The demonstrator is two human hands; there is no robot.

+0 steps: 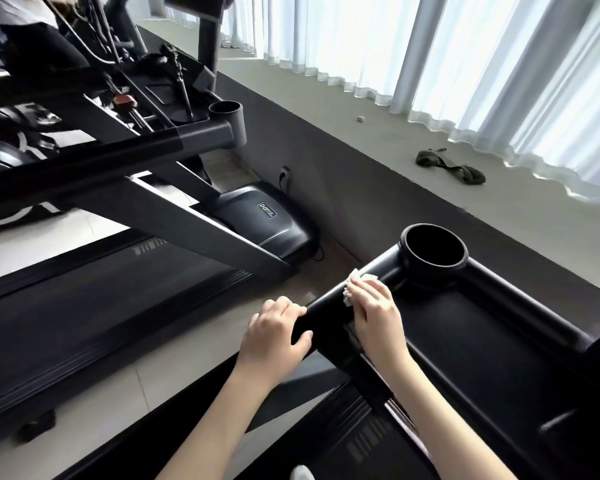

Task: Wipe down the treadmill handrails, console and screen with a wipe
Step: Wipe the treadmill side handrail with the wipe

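Reference for all positions: the cup holder (433,251) at the corner of the near treadmill's console.

- Pale curtains (361,36) hang far behind the cup holder, across the whole back.
- Second treadmill (118,306), well to the left of the cup holder. Its belt lies lower left, its own rail and holder upper left. A strip of tiled floor separates it from the near machine.
- Grey window ledge (395,188) runs just behind the cup holder, above a dark wall.
- Console tray (482,341), black, joins the cup holder on its right and near side.
- Handrail (329,311), black tube, runs from the cup holder down and left toward the camera.
- Left hand (278,327), at the rail's end farthest from the cup holder: fingers wrapped over the top, thumb at the near side, gripping the handrail.
- Right hand (374,306), on the rail between the left hand and the cup holder: fingers close together, bent over the tube, pressing the wipe to it.
- Dark strap (451,166) lies on the ledge behind the cup holder.
- Wipe (352,277), white and bunched, on the rail just left of the cup holder. The right hand hides most of it; only the far edges show.
- Small pale block (361,118) on the ledge, farther behind the cup holder and slightly left.
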